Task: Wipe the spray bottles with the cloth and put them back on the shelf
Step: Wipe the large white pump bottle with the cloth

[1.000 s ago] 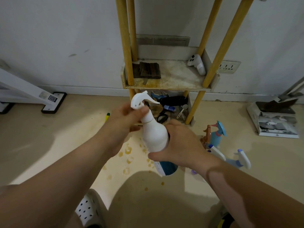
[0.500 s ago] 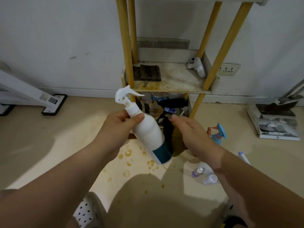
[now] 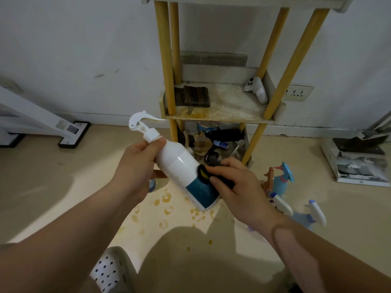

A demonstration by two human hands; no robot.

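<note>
The left hand (image 3: 135, 166) is being kept curled round the neck and shoulder of the white spray bottle (image 3: 176, 161), the thumb lying just under the trigger head. The bottle is being held tilted in the air in front of the shelf (image 3: 220, 119), with its nozzle up and to the left and its blue-banded base down and to the right. A dark cloth (image 3: 211, 164) is being pinched by the right hand (image 3: 239, 187) and pressed against the bottle's side, just above the blue band.

The shelf's cluttered bottom tier is being partly hidden by the bottle and the right hand. On the middle tier, a white controller (image 3: 256, 89) is being leaned in the right corner, and a dark folded piece (image 3: 195, 96) is lying at the left. On the floor to the right of the shelf's foot, a blue spray bottle (image 3: 281, 178) is standing, while two white-headed bottles (image 3: 279, 205) are being partly covered by the right forearm. Brown ring stains (image 3: 167, 199) are showing on the floor in front of the shelf.
</note>
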